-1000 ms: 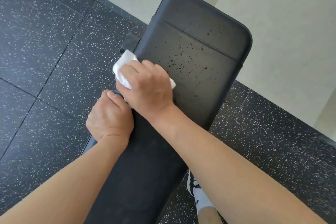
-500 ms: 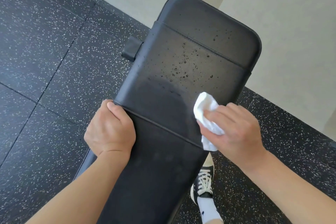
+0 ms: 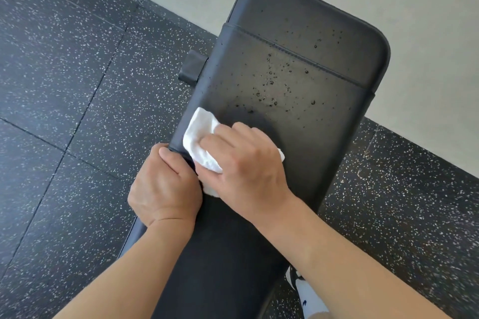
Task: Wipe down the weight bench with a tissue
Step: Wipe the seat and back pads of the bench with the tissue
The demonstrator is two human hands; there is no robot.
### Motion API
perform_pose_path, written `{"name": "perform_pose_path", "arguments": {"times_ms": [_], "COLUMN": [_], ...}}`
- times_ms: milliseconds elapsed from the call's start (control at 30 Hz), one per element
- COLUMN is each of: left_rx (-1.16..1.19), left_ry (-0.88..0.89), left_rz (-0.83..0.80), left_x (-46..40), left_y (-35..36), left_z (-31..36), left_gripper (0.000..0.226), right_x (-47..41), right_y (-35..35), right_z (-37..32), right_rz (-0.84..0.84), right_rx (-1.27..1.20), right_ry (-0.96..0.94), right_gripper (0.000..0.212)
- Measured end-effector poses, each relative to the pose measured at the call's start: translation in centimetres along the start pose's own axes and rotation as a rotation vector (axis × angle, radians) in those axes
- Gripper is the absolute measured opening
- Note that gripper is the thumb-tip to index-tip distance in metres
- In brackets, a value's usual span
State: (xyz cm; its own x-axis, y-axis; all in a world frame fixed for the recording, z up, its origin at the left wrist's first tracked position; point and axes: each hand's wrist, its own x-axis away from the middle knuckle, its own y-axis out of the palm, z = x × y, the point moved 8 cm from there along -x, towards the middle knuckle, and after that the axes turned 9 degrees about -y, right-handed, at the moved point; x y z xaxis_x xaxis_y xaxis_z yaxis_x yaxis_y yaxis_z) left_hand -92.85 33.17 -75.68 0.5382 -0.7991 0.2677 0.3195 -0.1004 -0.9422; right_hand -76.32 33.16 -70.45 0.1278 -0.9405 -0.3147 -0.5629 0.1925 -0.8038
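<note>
Our right hand (image 3: 248, 163) presses the tissue (image 3: 199, 137) at the surface's (image 3: 298, 137) left edge; left hand (image 3: 166, 186) grips that edge. Droplets (image 3: 272, 88) lie just ahead, up its long axis, nearer the right.

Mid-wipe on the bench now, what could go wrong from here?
1. The droplets sit beyond the tissue, toward the far end of the bench; strokes kept this close may miss them.
2. The tissue is bunched small under the right hand; it may soak through and smear rather than lift.
3. The left hand grips the bench edge right beside the tissue, so that strip may go unwiped.
</note>
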Motion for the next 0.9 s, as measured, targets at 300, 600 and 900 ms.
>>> {"name": "perform_pose_path", "arguments": {"times_ms": [300,600,900], "left_rx": [-0.001,0.003,-0.015], "left_ry": [0.029,0.04,0.038], "left_rz": [-0.007,0.0,-0.001], "left_x": [0.1,0.0,0.0], "left_y": [0.1,0.0,0.0], "left_z": [0.1,0.1,-0.1], "left_gripper": [0.031,0.043,0.038], "right_x": [3.4,4.4,5.4], "right_y": [-9.0,-2.2,-10.1], "right_z": [12.5,1.3,13.3], "right_rz": [0.175,0.022,0.163], "right_rx": [0.279,0.122,0.314], "right_ry": [0.167,-0.024,0.098], "right_gripper": [0.025,0.017,0.027]}}
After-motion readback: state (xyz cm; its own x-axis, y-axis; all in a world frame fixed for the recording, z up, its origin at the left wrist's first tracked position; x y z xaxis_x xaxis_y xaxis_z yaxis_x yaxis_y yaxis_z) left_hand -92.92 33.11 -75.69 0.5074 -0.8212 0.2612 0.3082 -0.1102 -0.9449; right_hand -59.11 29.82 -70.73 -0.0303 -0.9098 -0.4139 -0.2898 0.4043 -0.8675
